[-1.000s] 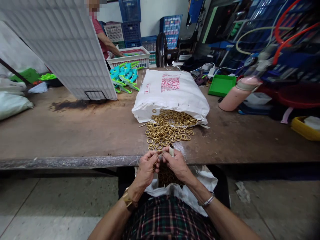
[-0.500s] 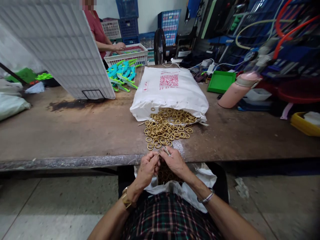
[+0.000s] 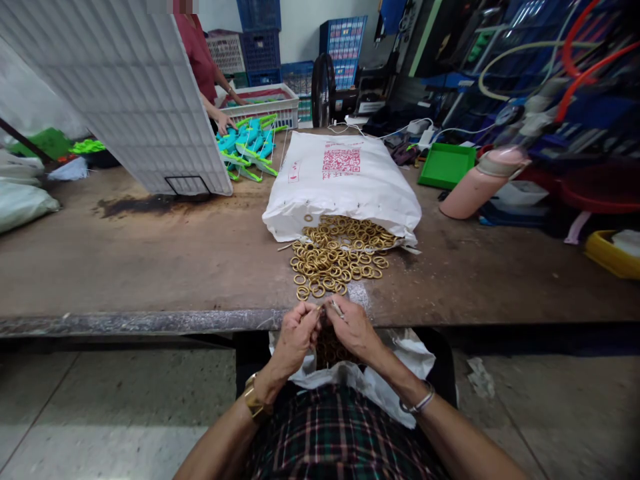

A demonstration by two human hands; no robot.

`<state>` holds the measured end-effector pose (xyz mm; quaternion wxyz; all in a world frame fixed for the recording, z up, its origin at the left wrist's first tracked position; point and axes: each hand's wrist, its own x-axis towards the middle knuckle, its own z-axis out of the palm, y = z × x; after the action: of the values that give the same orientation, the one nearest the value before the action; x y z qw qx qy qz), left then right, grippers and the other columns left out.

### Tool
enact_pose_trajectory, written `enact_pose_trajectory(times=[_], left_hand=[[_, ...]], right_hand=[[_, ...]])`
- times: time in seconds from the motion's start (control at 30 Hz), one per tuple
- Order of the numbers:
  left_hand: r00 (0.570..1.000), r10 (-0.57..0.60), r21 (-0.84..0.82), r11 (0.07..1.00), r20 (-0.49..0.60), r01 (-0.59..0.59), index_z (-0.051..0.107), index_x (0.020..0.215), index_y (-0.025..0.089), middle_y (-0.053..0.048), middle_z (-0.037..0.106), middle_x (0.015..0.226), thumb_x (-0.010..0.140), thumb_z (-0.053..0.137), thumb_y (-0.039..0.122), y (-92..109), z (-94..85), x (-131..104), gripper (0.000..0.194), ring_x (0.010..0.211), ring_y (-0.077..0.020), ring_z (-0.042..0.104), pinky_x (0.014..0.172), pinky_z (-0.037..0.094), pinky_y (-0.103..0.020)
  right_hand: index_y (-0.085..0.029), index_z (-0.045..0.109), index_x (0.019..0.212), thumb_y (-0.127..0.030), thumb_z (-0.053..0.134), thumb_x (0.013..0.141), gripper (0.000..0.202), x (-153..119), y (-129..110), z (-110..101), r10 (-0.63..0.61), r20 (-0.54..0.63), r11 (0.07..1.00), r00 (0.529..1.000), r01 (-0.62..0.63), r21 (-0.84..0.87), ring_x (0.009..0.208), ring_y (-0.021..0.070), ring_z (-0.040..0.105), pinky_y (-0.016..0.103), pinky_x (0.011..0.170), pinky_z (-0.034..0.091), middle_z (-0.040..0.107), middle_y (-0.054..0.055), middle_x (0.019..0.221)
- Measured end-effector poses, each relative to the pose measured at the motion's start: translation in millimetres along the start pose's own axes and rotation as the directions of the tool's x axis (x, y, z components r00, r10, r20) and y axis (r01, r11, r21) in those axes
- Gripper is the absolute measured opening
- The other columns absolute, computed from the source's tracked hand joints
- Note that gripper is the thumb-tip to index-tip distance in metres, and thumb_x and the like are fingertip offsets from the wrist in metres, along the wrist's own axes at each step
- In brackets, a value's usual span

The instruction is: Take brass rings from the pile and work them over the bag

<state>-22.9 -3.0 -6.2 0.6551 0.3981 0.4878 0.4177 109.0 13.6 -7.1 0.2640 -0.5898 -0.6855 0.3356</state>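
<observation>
Head view: left hand (image 3: pixel 296 335) pinches a likely ring (image 3: pixel 319 308), right hand (image 3: pixel 356 331) clamps a slim tool (image 3: pixel 338 309); close handling next needs steadiness

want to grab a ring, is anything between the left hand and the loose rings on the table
Nothing visible stands between the left hand and the loose rings; they lie just beyond the fingers, in front of the white sack.

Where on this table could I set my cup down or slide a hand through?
On the table, left of the rings, between the panel and front edge. Another bare patch lies right of the rings, before the bottle. It's crowded around the sack's mouth, where rings spill toward both hands.
</observation>
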Motion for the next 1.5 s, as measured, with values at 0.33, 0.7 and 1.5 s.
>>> enact_pose_trajectory(times=[0.33, 0.7, 1.5], left_hand=[[0.996, 0.078, 0.086, 0.994, -0.035, -0.074, 0.046, 0.068, 0.017, 0.007, 0.041, 0.05, 0.075, 0.052, 0.042, 4, 0.6, 1, 0.027, 0.039, -0.0041, 0.033, 0.04, 0.028, -0.017], [0.996, 0.079, 0.136, 0.988, -0.051, -0.072, 0.045, 0.067, 0.017, 0.006, 0.043, 0.05, 0.076, 0.05, 0.037, 3, -2.3, -2, 0.023, 0.039, -0.0041, 0.034, 0.04, 0.028, -0.017], [0.967, -0.172, -0.487, 0.839, 0.189, 0.244, 0.052, 0.081, 0.015, -0.003, 0.059, 0.07, 0.071, 0.06, 0.026, -8, -23.0, -23, 0.016, 0.051, -0.0097, 0.052, 0.035, 0.032, -0.016]], right_hand=[[-0.02, 0.054, 0.088, -0.015, 0.037, 0.077, 0.02, -6, -6, 0, -0.027, 0.136, 0.881, 0.99, 0.087, -0.465, 0.061, 0.0139, 0.055, 0.024, 0.053, 0.024, 0.063, 0.003, 0.072], [-0.02, 0.052, 0.094, -0.016, 0.037, 0.078, 0.022, -6, -11, 1, 0.01, 0.157, 0.836, 0.988, 0.078, -0.543, 0.069, 0.0159, 0.059, 0.025, 0.054, 0.026, 0.065, 0.004, 0.078], [-0.02, 0.053, 0.097, -0.024, 0.039, 0.083, 0.021, 62, -42, 23, -0.04, 0.057, 0.723, 0.998, 0.068, -0.687, 0.079, 0.0187, 0.06, 0.027, 0.063, 0.038, 0.063, 0.009, 0.096]])
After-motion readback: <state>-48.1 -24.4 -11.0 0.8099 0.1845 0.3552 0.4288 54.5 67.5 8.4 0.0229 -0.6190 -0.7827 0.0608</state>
